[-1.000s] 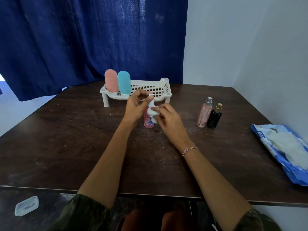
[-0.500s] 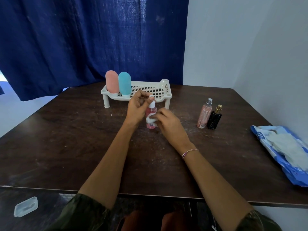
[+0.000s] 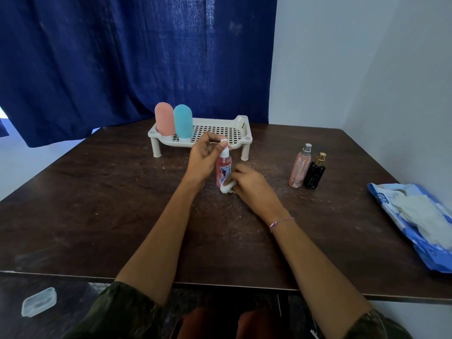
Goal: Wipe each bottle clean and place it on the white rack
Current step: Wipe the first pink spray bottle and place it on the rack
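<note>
A small pink spray bottle [image 3: 223, 167] with a white pump top stands upright on the dark table in front of the white rack [image 3: 241, 127]. My left hand [image 3: 203, 159] pinches its white top. My right hand [image 3: 249, 181] presses a crumpled white wipe [image 3: 227, 188] against the bottle's base. A pink bottle [image 3: 164, 118] and a blue bottle [image 3: 183, 123] stand upside down at the rack's left end. To the right on the table stand a pale pink spray bottle [image 3: 300, 167] and a black bottle [image 3: 315, 173] with a gold cap.
A blue pack of wet wipes [image 3: 415, 221] lies open at the table's right edge. A dark blue curtain [image 3: 137, 57] hangs behind the rack. A small clear plastic lid [image 3: 39, 302] lies on the floor at lower left. The table's [image 3: 97, 204] front edge runs near my elbows.
My right hand has slid the wipe down the pink spray bottle from near the top to its base. My left hand has kept hold of the pump top.
</note>
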